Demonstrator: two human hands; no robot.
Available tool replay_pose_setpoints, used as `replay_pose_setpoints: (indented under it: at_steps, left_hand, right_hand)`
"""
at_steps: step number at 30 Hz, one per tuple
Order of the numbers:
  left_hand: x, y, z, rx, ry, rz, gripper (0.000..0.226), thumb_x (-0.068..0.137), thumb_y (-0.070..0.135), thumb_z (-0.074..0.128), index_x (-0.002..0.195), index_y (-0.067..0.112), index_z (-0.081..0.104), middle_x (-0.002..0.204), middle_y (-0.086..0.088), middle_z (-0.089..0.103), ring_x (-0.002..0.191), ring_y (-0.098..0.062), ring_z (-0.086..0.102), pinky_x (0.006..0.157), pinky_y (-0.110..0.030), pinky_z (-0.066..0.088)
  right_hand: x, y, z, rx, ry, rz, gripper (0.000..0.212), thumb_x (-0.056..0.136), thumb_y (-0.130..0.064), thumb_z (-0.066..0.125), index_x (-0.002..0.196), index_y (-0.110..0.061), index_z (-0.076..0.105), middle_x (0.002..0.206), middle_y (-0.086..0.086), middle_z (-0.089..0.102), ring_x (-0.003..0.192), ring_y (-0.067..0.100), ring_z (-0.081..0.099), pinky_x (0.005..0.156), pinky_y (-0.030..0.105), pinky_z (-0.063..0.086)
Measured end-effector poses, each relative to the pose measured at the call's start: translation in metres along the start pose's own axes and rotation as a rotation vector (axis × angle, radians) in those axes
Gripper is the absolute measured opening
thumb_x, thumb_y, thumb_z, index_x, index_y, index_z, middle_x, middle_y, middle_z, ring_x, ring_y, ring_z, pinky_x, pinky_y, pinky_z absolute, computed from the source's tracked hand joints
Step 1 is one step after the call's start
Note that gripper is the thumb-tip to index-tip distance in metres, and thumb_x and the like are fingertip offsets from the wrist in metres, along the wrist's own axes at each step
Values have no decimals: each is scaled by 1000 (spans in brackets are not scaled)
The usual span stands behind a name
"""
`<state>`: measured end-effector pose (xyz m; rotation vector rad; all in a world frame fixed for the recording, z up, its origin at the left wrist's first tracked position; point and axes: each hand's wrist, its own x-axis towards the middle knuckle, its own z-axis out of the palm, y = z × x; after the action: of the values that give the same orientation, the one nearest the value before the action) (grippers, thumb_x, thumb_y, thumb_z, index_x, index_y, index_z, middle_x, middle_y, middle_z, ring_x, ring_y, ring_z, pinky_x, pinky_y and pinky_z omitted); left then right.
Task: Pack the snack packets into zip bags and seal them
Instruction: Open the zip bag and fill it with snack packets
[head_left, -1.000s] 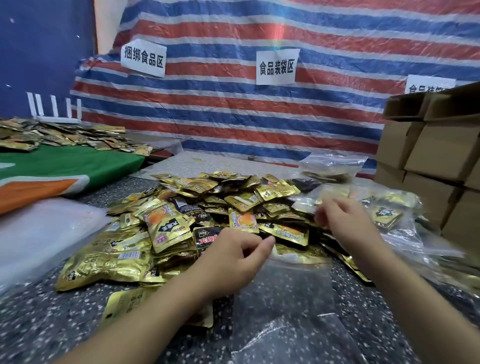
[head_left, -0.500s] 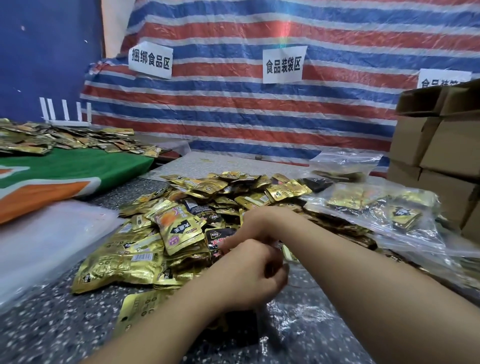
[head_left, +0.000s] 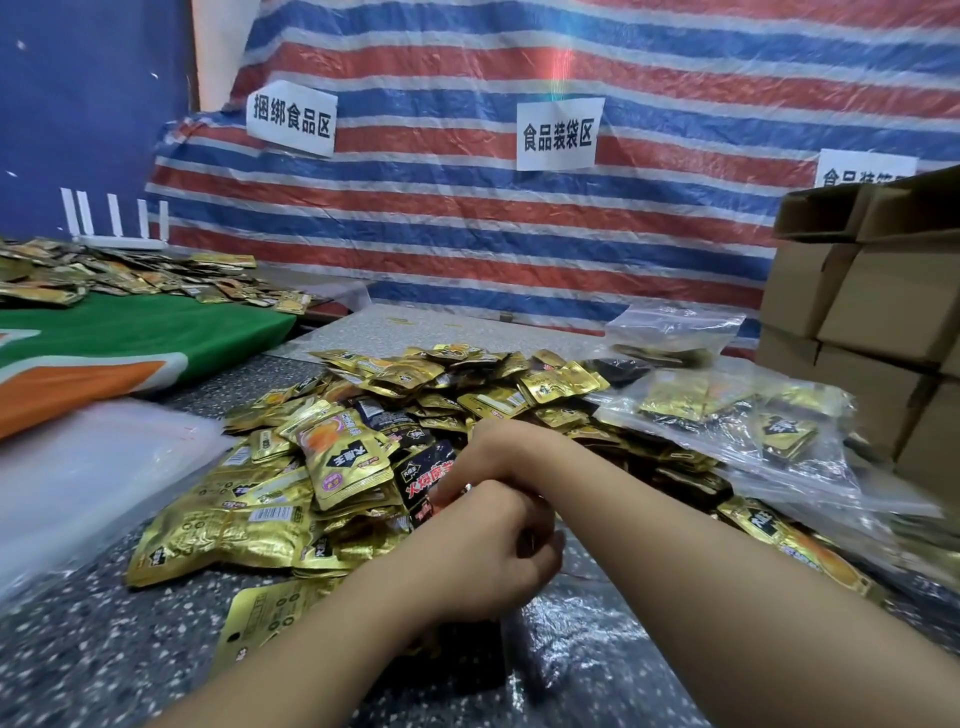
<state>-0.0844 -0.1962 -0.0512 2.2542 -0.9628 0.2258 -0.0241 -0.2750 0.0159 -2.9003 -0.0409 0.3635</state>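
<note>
Near: clear zip bag (head_left: 587, 644) flat on speckled table (head_left: 104, 649). L hand (head_left: 493, 551) fingers curled at bag mouth; grip unclear. R hand (head_left: 498, 452) just behind, fingers hidden, on gold packet pile (head_left: 363, 441). Right: filled bags (head_left: 753, 415). Far: boxes (head_left: 872, 312), striped tarp (head_left: 493, 218).

Gold snack packets (head_left: 363, 447), red-blue-white striped tarp (head_left: 519, 218), green-orange cloth (head_left: 130, 343)

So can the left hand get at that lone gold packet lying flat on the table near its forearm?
Probably yes. The lone gold packet lies uncovered beside the left forearm, but the left hand is busy at the clear zip bag.
</note>
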Motion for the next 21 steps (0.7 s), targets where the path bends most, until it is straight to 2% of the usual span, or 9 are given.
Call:
replay_pose_setpoints:
  at_steps: [3, 7, 8, 11, 12, 14, 17, 18, 21]
  left_hand:
    - [0, 1, 0, 23, 4, 28, 32, 87, 43, 47, 79, 17, 64, 75, 3, 63, 68, -16, 58, 62, -39, 51]
    - [0, 4, 1, 57, 20, 76, 29, 90, 39, 50, 73, 17, 61, 70, 3, 60, 64, -14, 54, 60, -40, 47]
    - [0, 4, 1, 60, 24, 91, 29, 90, 38, 50, 72, 17, 60, 70, 2, 59, 65, -15, 54, 61, -40, 46]
    - [-1, 5, -1, 64, 59, 133, 30, 91, 34, 52, 72, 13, 57, 70, 1, 56, 67, -13, 51, 65, -39, 43]
    - [-1, 6, -1, 64, 70, 141, 29, 92, 33, 52, 72, 12, 56, 70, 2, 54, 68, -12, 50, 65, -36, 42]
    - [-1, 6, -2, 64, 85, 148, 27, 93, 32, 53, 73, 14, 56, 70, 5, 53, 70, -10, 50, 68, -30, 42]
    - [0, 6, -5, 38, 108, 126, 20, 94, 30, 55, 79, 18, 58, 73, 11, 53, 73, -6, 50, 68, -21, 41]
    - [1, 5, -7, 24, 121, 119, 18, 94, 29, 56, 79, 20, 58, 74, 12, 53, 74, -5, 50, 67, -19, 40]
    - [2, 4, -13, -6, 167, 95, 16, 94, 27, 57, 78, 27, 53, 75, 13, 53, 74, -4, 50, 62, -14, 37]
  right_hand:
    - [2, 9, 1, 73, 0, -13, 46, 68, -57, 83, 77, -18, 61, 76, -3, 67, 65, 16, 65, 53, 25, 44]
    - [6, 14, 4, 184, -67, -87, 36, 74, -49, 82, 82, -16, 70, 85, 0, 71, 77, 19, 68, 65, 28, 52]
    - [6, 16, 4, 237, -60, -90, 34, 75, -45, 82, 85, -14, 70, 84, 0, 70, 74, 18, 67, 65, 28, 52]
    - [5, 28, -4, 503, 17, -88, 26, 80, -32, 81, 81, -10, 66, 59, -2, 61, 44, 9, 52, 44, 20, 41]
    - [3, 34, -10, 604, 65, -108, 23, 83, -30, 79, 82, -11, 66, 58, -2, 59, 41, 7, 46, 41, 19, 36]
    - [-5, 52, -24, 845, 165, -171, 19, 87, -25, 75, 92, -8, 68, 74, 3, 66, 47, 8, 49, 44, 18, 35]
    - [-26, 80, -42, 1238, 292, -261, 31, 90, -21, 70, 114, -3, 65, 97, 11, 73, 79, 23, 60, 60, 24, 40]
    - [-35, 89, -45, 1334, 330, -295, 31, 90, -21, 68, 116, -3, 64, 95, 9, 73, 77, 21, 59, 59, 23, 41]
    - [-63, 115, -45, 1515, 422, -403, 22, 86, -23, 69, 105, -13, 64, 82, 2, 71, 52, 7, 51, 45, 17, 40]
